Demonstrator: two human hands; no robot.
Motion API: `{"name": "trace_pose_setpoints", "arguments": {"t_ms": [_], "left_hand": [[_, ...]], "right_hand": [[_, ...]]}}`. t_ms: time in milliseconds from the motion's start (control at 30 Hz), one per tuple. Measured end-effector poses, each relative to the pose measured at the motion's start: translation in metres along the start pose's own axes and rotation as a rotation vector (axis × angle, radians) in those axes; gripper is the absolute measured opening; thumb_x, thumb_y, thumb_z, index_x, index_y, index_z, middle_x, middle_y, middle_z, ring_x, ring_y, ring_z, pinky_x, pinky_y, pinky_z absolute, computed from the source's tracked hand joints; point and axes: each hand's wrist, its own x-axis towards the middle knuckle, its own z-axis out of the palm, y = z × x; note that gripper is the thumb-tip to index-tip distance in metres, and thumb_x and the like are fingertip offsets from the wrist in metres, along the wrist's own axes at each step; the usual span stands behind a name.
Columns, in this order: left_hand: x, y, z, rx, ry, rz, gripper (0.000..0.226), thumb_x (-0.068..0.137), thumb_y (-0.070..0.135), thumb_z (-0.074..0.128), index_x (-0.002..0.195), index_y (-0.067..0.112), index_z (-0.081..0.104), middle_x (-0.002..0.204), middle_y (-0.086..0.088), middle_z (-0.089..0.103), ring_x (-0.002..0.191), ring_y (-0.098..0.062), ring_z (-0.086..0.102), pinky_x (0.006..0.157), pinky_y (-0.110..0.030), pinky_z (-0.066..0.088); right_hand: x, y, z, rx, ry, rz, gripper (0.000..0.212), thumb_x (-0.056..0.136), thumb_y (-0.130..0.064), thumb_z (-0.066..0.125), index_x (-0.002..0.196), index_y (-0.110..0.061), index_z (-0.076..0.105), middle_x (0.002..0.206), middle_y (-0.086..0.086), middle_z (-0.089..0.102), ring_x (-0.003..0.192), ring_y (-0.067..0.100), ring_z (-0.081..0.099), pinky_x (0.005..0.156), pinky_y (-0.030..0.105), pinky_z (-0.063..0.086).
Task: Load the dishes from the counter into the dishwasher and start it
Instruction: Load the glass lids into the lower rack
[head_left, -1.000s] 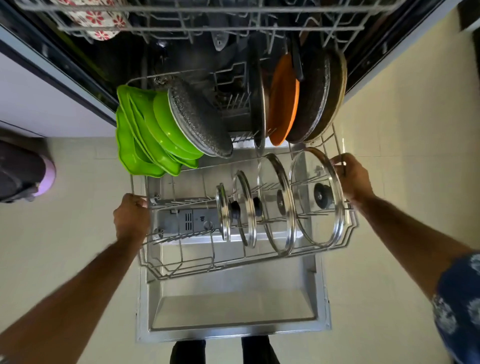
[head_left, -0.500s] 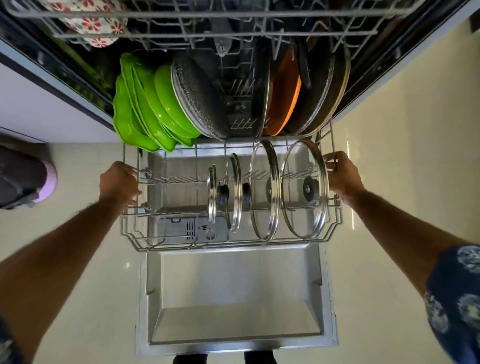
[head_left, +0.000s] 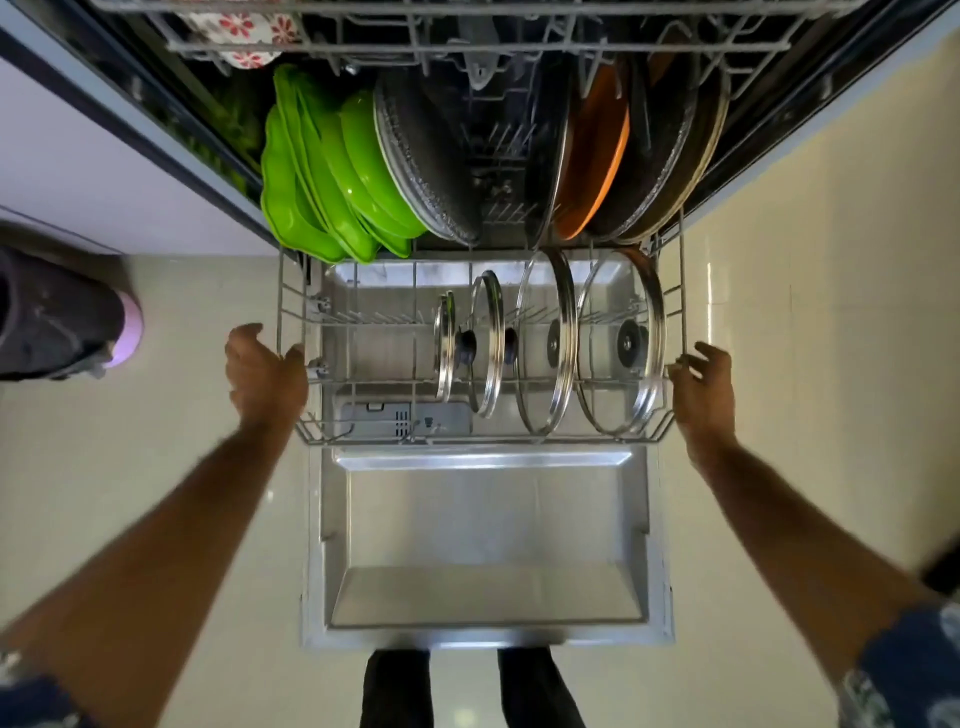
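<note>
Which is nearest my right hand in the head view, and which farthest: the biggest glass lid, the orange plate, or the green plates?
1. Biggest glass lid, beside the right hand.
2. Orange plate, farther back.
3. Green plates, far left.

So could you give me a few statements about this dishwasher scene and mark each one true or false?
1. Four glass lids stand upright in the lower rack. True.
2. The green plates sit at the rack's right side. False: left side.
3. The dishwasher door is closed. False: it lies open.
4. The left hand and the right hand are at opposite ends of the rack. True.
</note>
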Motion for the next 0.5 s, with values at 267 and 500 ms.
{"name": "trace_pose_setpoints", "arguments": {"t_ms": [267, 500], "left_hand": [[-0.135, -0.025, 0.058, -0.918, -0.262, -0.711, 0.046, 0.103, 0.022, 0.049, 0.143, 0.006, 0.035, 0.141, -0.022, 0.045, 0.128, -0.038, 0.051, 0.105, -0.048, 0.047], [-0.136, 0.017, 0.071, -1.138, -0.207, -0.844, 0.045, 0.107, 0.011, 0.023, 0.151, 0.005, 0.03, 0.153, -0.024, 0.038, 0.136, -0.043, 0.044, 0.108, -0.051, 0.041]], "right_hand": [[-0.121, 0.052, 0.056, 0.755, -0.157, 0.57, 0.032, 0.103, -0.019, 0.048, 0.135, -0.014, 0.046, 0.131, 0.01, 0.054, 0.119, 0.029, 0.055, 0.103, 0.044, 0.046], [-0.114, 0.009, 0.115, 0.939, -0.21, 0.686, 0.016, 0.106, -0.01, 0.041, 0.121, -0.015, 0.042, 0.121, 0.017, 0.059, 0.115, 0.035, 0.06, 0.1, 0.052, 0.05]]}}
